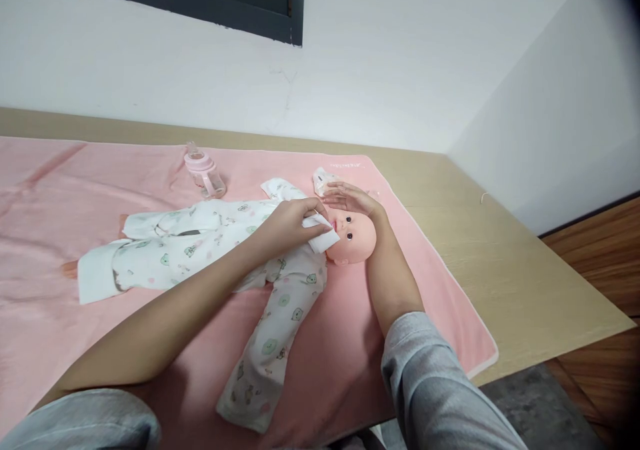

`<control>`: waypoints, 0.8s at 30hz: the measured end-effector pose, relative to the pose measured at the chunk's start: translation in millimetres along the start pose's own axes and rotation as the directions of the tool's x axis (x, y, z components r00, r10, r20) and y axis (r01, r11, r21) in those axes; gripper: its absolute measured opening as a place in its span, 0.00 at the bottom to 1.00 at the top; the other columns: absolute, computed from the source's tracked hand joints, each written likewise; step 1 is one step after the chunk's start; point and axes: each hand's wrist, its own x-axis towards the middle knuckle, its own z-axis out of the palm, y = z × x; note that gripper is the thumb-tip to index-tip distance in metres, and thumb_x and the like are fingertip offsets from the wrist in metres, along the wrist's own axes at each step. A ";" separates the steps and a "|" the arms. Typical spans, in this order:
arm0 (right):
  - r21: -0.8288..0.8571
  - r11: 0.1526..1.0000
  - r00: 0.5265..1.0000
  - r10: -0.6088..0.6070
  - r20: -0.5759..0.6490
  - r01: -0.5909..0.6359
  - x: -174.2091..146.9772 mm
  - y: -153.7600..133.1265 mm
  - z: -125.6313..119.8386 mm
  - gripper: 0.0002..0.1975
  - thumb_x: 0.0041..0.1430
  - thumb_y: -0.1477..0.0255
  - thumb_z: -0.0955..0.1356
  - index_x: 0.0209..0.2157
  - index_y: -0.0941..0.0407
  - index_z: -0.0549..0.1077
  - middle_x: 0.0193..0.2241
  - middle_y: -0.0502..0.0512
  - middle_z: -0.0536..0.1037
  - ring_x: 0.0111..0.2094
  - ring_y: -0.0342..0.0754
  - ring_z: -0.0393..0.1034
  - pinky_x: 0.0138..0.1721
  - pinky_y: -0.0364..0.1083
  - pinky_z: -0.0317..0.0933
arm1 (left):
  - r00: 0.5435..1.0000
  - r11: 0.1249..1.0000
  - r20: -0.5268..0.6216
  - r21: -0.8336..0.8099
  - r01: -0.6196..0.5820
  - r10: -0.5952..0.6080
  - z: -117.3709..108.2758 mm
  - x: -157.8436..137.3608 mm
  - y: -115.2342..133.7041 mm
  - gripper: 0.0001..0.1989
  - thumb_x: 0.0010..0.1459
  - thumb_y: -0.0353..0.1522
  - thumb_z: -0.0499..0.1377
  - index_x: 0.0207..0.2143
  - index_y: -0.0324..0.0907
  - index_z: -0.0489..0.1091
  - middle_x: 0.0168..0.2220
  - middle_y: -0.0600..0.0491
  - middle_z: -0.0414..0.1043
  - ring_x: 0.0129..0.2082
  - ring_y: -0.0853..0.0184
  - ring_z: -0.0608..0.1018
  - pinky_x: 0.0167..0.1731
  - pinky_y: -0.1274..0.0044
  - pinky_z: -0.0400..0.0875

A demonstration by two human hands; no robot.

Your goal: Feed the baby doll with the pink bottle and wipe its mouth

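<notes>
A baby doll (356, 240) lies on its back, its head toward the right, dressed in a white printed outfit (235, 227). My left hand (293, 220) reaches across its chest, thumb and fingers pinched on a folded white tissue (323, 237) at the doll's mouth and chin. Beyond the doll's head, my right hand (350, 198) curves along the far cheek with fingers stretched out; whether it touches the head I cannot tell. Just past those fingertips sits a small white plastic packet (323, 180), partly covered by the hand.
A pink baby bottle (206, 175) with a handle stands tilted near the doll's far side. Under everything is a pink blanket (40, 237) with a few creases, spread on a light wooden table (450, 223). A white wall (375, 57) rises behind, with a dark window frame (240, 10).
</notes>
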 end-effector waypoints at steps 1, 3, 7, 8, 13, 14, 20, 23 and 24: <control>0.005 1.000 1.000 0.004 -0.005 -0.004 0.4 3.4 -0.3 0.17 0.58 0.64 0.71 0.49 0.53 0.72 0.47 0.56 0.80 0.49 0.50 0.76 0.64 0.57 0.60 | 1.000 1.000 -0.004 0.006 0.008 -0.008 0.3 0.0 0.2 0.07 0.57 0.37 0.62 0.34 0.43 0.75 0.36 0.57 0.78 0.35 0.66 0.78 0.36 0.78 0.67; 0.011 1.000 1.000 -0.001 0.000 0.001 0.9 7.5 -0.9 0.17 0.59 0.64 0.71 0.49 0.53 0.72 0.48 0.57 0.80 0.51 0.50 0.75 0.65 0.57 0.59 | 0.999 0.999 -0.012 0.026 0.031 -0.031 0.7 -0.3 1.4 0.07 0.56 0.37 0.62 0.33 0.43 0.75 0.34 0.57 0.78 0.34 0.66 0.78 0.35 0.78 0.66; 0.014 1.000 0.999 -0.016 0.037 0.016 1.3 9.4 -2.6 0.18 0.60 0.64 0.70 0.51 0.53 0.71 0.49 0.56 0.80 0.53 0.51 0.74 0.66 0.58 0.57 | 0.998 0.993 -0.030 0.111 0.051 -0.048 3.2 -1.8 4.6 0.06 0.55 0.36 0.62 0.31 0.44 0.75 0.31 0.59 0.77 0.31 0.67 0.76 0.32 0.77 0.63; 0.013 1.000 0.999 -0.009 0.044 0.009 1.4 9.2 -2.8 0.18 0.60 0.65 0.70 0.51 0.53 0.71 0.49 0.56 0.80 0.54 0.51 0.73 0.67 0.58 0.56 | 0.998 0.990 -0.030 0.130 0.049 -0.046 4.0 -2.0 5.2 0.06 0.54 0.36 0.61 0.32 0.44 0.75 0.31 0.59 0.77 0.31 0.67 0.76 0.31 0.77 0.62; -0.007 0.999 0.998 0.038 0.055 -0.038 1.9 7.8 -1.3 0.17 0.60 0.68 0.70 0.51 0.54 0.71 0.50 0.56 0.79 0.55 0.50 0.72 0.67 0.56 0.55 | 0.998 0.977 -0.029 0.201 0.067 -0.063 3.2 -2.6 7.3 0.07 0.54 0.35 0.60 0.33 0.44 0.76 0.34 0.58 0.79 0.34 0.65 0.78 0.33 0.76 0.63; -0.010 0.999 0.998 0.042 0.047 -0.042 1.7 7.5 -0.6 0.17 0.60 0.68 0.70 0.51 0.54 0.71 0.51 0.56 0.79 0.55 0.50 0.72 0.67 0.56 0.55 | 0.998 0.976 -0.027 0.210 0.062 -0.058 2.0 -2.6 7.4 0.07 0.54 0.35 0.60 0.33 0.44 0.77 0.34 0.58 0.79 0.34 0.65 0.78 0.33 0.76 0.63; -0.012 0.999 0.999 0.039 -0.001 -0.039 -0.9 6.0 3.1 0.15 0.62 0.69 0.69 0.50 0.55 0.71 0.50 0.57 0.79 0.54 0.49 0.73 0.67 0.55 0.56 | 0.999 0.962 -0.028 0.270 0.030 -0.023 -2.6 -1.7 6.2 0.10 0.56 0.36 0.59 0.34 0.43 0.80 0.36 0.56 0.81 0.38 0.62 0.79 0.38 0.74 0.65; -0.004 0.999 0.999 0.047 -0.014 -0.047 -1.4 5.7 3.8 0.14 0.62 0.69 0.68 0.50 0.54 0.71 0.50 0.55 0.80 0.54 0.49 0.73 0.66 0.54 0.57 | 1.000 0.957 -0.006 0.289 0.004 -0.002 -1.0 -0.9 6.4 0.10 0.56 0.34 0.58 0.34 0.43 0.80 0.37 0.54 0.81 0.39 0.61 0.79 0.40 0.73 0.66; -0.005 0.999 0.999 0.049 -0.018 -0.049 -1.2 5.6 3.8 0.14 0.62 0.69 0.68 0.50 0.53 0.72 0.50 0.55 0.80 0.54 0.49 0.73 0.66 0.54 0.57 | 1.000 0.955 -0.004 0.298 -0.008 0.010 -0.6 -0.8 6.6 0.10 0.56 0.34 0.58 0.34 0.43 0.80 0.37 0.54 0.81 0.39 0.61 0.79 0.40 0.73 0.67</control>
